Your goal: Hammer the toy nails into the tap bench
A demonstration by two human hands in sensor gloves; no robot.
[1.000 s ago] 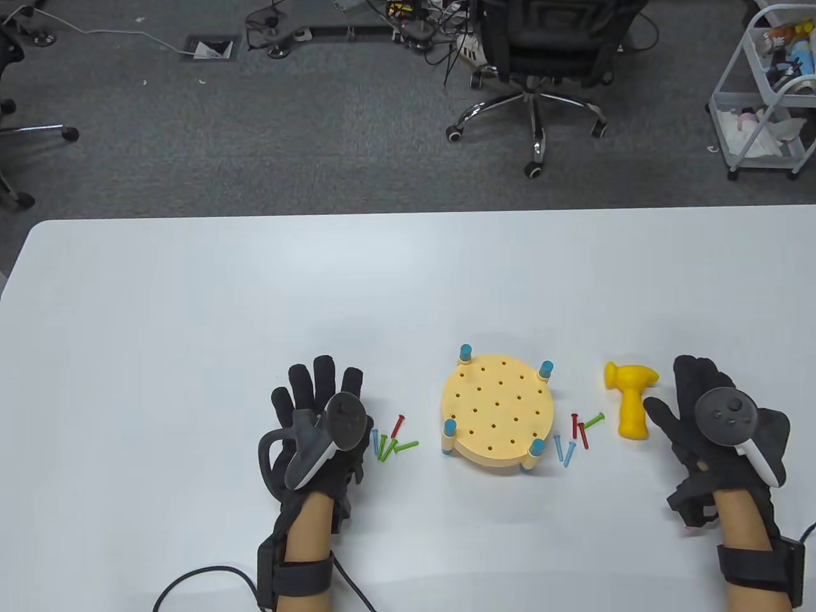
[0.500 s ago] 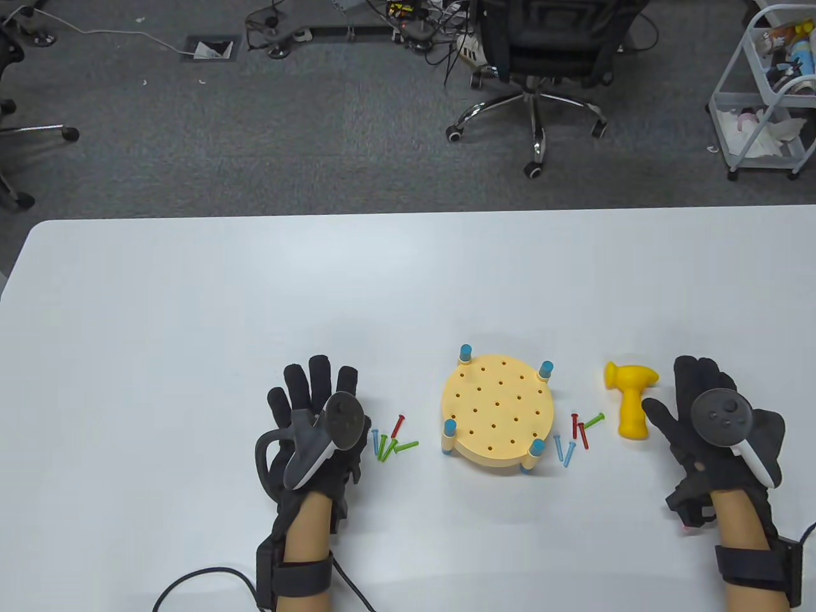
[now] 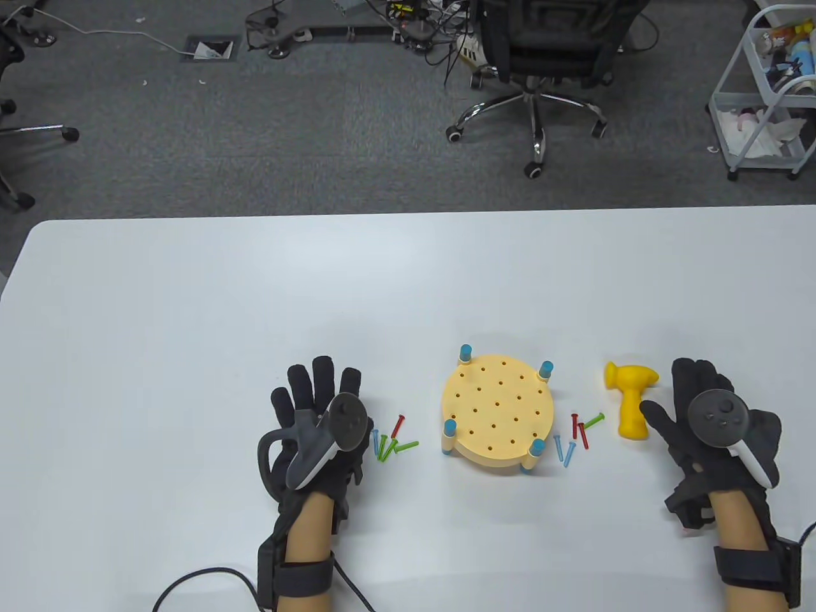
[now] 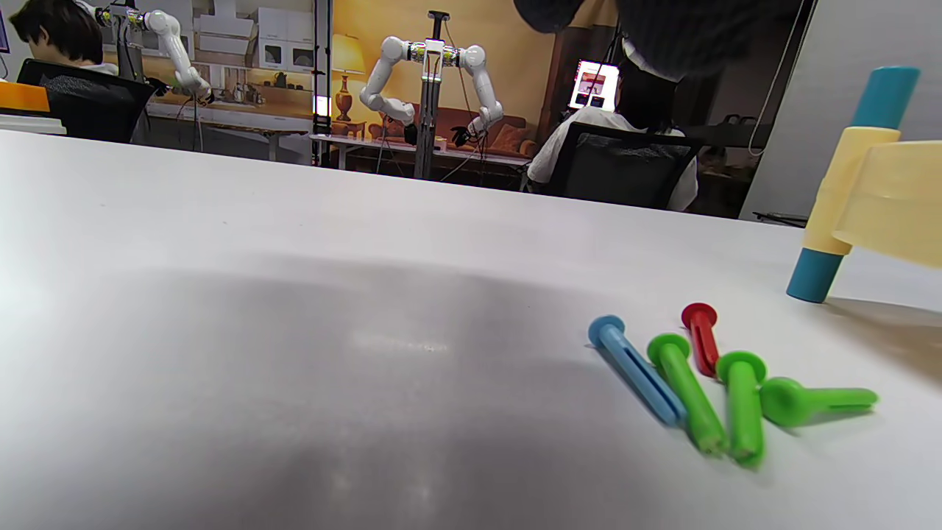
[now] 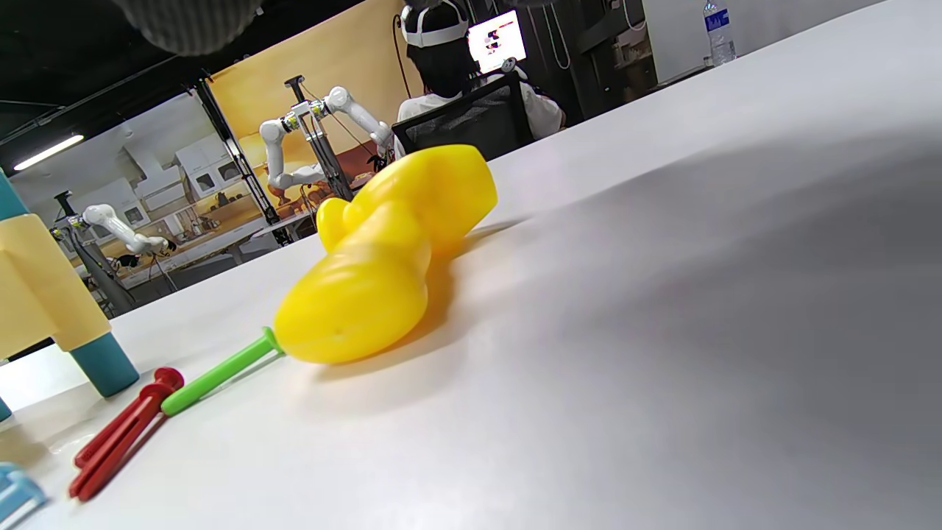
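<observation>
Tap bench sits mid-desk, holes unfilled; your right hand, fingers spread and holding nothing, should grip the hammer low, while your flat, empty left hand picks 1 nail.

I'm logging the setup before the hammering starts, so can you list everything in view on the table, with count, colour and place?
tap bench: one, pale yellow round top with blue legs, table centre, no nails in it.
hammer: one, yellow, lying right of the bench.
left nail cluster: five, three green, one blue, one red, lying left of the bench.
right nail cluster: five, two red, two blue, one green, between bench and hammer.
table: one, white.
left hand: black glove, flat beside the left nails, holding nothing.
right hand: black glove, just right of the hammer, holding nothing.
</observation>
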